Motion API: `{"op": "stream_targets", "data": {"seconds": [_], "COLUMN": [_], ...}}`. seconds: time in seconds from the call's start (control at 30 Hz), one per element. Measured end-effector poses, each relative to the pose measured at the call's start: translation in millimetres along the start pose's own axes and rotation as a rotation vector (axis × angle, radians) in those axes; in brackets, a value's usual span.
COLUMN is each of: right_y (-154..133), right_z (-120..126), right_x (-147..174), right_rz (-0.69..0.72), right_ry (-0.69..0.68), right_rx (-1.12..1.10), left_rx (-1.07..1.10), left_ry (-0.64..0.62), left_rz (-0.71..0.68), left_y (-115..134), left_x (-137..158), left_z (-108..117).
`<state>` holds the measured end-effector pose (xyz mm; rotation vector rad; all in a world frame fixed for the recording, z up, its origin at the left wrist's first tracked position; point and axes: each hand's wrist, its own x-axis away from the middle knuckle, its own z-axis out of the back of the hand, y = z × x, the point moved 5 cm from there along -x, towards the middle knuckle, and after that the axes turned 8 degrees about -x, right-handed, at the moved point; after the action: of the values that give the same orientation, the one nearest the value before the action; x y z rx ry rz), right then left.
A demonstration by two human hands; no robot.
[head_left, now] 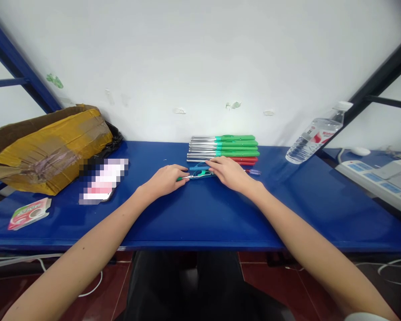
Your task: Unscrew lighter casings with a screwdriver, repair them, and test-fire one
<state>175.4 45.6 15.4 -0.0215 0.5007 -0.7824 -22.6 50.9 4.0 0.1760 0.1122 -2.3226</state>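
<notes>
My left hand [167, 180] is at the table's middle, its fingers and thumb closing round the left end of a slender green-and-white pen-like item [186, 178]. My right hand [232, 174] reaches in from the right, its fingertips on a slim blue item [197, 168]; its palm hides part of what lies beneath. A teal-green piece [203, 172] shows between the hands. Beyond them, several long-barrelled lighters with green handles [239, 145] lie side by side, metal tubes to the left. A red-handled one [250, 160] is nearest. A clear purple pen end [254, 172] sticks out past my right hand.
A taped cardboard box [53, 151] stands on the blue table [200, 223] at the left, near a blurred-out phone [105, 180] and a torn pink-green packet [30, 213]. Rightward, a water bottle [316, 136] leans tilted beside a power strip [381, 183]. A white wall rises behind.
</notes>
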Motion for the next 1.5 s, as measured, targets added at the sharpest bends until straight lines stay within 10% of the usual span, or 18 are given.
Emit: {"op": "stream_targets", "data": {"seconds": [0.47, 0.9, 1.5], "right_y": [0.8, -2.2, 11.8], "right_z": [23.8, 7.8, 14.9], "right_x": [-1.1, -1.1, -3.7], "right_rz": [-0.159, -0.321, -0.298], "right_ry": [0.189, 0.074, 0.188], "right_rx": [-0.386, -0.704, -0.779], "left_rx": [0.078, 0.049, 0.040], "left_ry": [0.059, 0.594, 0.416], "left_rz": [-0.009, -0.109, -0.046], "left_y": [-5.1, 20.9, 7.5], "left_x": [0.1, 6.3, 2.7], "left_z": [-1.3, 33.4, 26.1]}}
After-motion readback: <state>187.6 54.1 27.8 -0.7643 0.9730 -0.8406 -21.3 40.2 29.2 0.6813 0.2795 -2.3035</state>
